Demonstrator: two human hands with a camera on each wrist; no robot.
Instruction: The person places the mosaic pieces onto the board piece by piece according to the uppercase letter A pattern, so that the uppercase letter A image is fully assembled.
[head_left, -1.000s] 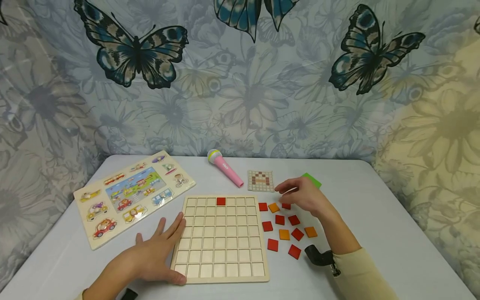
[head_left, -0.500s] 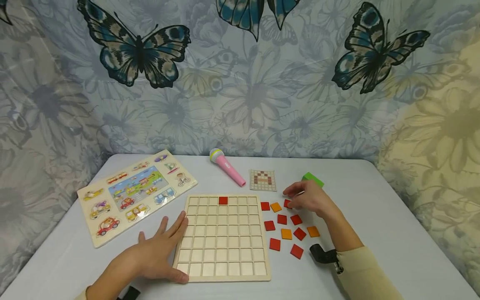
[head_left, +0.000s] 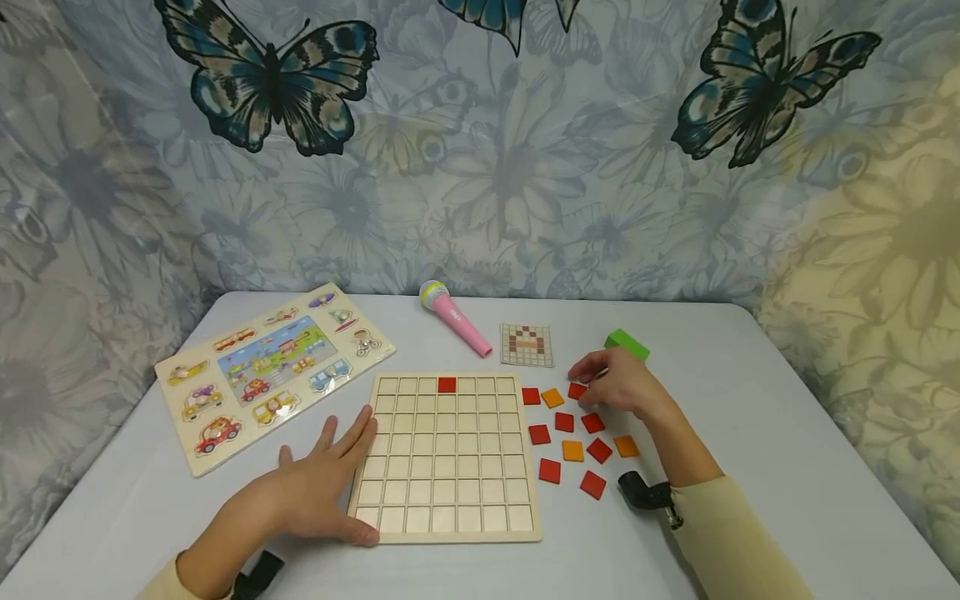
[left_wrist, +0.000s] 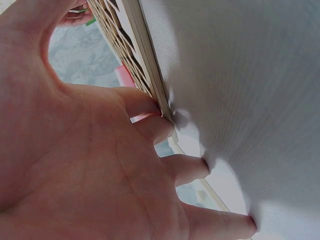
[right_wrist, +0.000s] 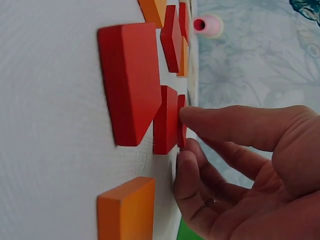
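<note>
My left hand [head_left: 311,490] lies with spread fingers along the left edge of a pale wooden grid board [head_left: 442,467]; its thumb is at the lower left corner. In the left wrist view, the fingertips meet the white cloth beside the board's rim. One red square [head_left: 447,385] sits in the board's top row. Right of the board, my right hand [head_left: 624,387] reaches to a red square tile [head_left: 577,390] lying on the table. In the right wrist view, the thumb touches this tile [right_wrist: 181,120], and the other fingers bend beside its end, apart from the thumb.
Several red tiles [head_left: 550,471] and a few orange tiles [head_left: 573,451] lie scattered right of the board. Behind are a pattern card [head_left: 527,345], a pink toy microphone [head_left: 457,321] and a green block [head_left: 627,343]. A vehicle puzzle board [head_left: 273,367] lies at the left.
My right hand has moved slightly right and down from near the pattern card, so its thumb is at the red tile. The left hand keeps its place; the whole view has shifted a little.
</note>
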